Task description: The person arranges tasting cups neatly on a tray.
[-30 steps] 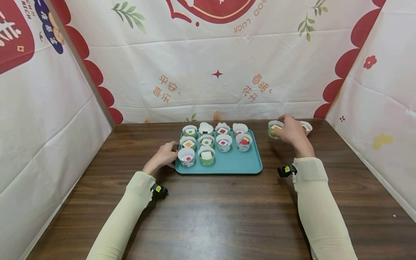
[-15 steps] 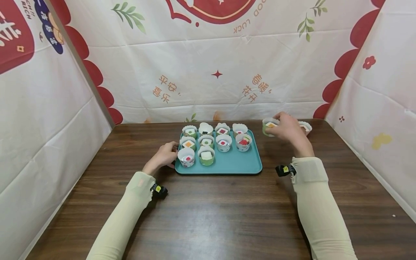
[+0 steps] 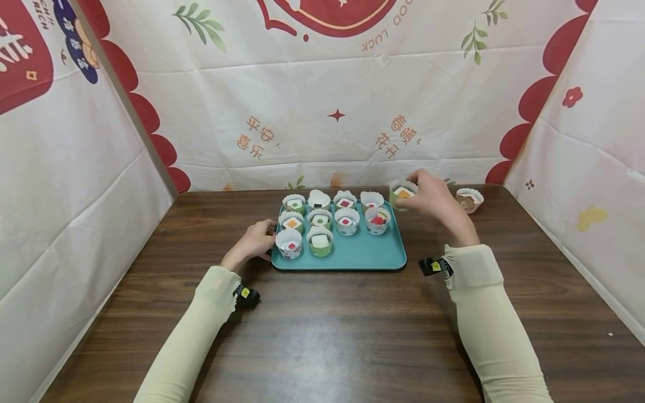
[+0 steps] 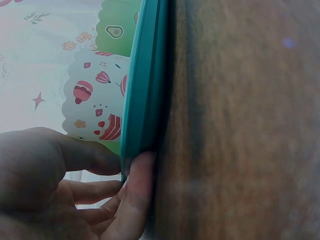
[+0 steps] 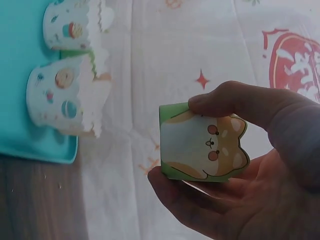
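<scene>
My left hand point(image 3: 255, 239) pinches the left rim of a teal tray point(image 3: 365, 254); in the left wrist view the thumb and fingertips lie on either side of that rim. A green paper baking cup with a cartoon animal's face point(image 5: 200, 142) is gripped in my right hand point(image 3: 434, 197), thumb on one side and fingers on the other. Inside this cup is a white piece with an orange patch. It is raised beside the tray's back right corner. Several similar paper cups stand on the tray in rows, such as a white patterned cup point(image 3: 289, 244) at the front left.
One more paper cup point(image 3: 470, 200) stands at the table's back right corner. The front right part of the tray is bare teal. A brown wooden table point(image 3: 327, 336) spreads in front, and printed white cloth point(image 3: 312, 140) hangs behind and at both sides.
My right hand has carried the green paper cup leftward from the right of the table to the tray's back right corner. The left hand and tray have stayed put.
</scene>
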A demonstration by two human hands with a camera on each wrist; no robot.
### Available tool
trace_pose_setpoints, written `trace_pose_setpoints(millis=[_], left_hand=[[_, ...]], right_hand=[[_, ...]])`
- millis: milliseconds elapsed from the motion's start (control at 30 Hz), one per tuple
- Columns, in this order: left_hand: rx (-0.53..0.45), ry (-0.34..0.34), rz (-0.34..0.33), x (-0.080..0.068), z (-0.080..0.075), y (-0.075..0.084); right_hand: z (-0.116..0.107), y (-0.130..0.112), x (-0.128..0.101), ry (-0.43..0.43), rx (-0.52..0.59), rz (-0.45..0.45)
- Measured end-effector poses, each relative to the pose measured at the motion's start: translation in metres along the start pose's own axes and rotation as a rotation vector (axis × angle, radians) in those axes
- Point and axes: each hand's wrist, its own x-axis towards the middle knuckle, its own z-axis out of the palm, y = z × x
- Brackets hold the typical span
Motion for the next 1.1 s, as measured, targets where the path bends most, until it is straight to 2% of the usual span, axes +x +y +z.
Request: trace_pose_setpoints(millis=[300,633,1100], left_hand=[[-0.002,0.001,0.000,-0.001,0.000,0.000],[0.006,0.005,0.005,-0.001,0.000,0.002],[-0.004,-0.005,-0.001,0.000,0.000,0.000]], right_hand=[[0.008,-0.021,-0.003,-0.049,-0.038,-0.082],[0.021,-0.042,-0.008,-0.109,-0.032,-0.119],[0.040,-0.052,-0.011,-0.161,-0.053,-0.151]])
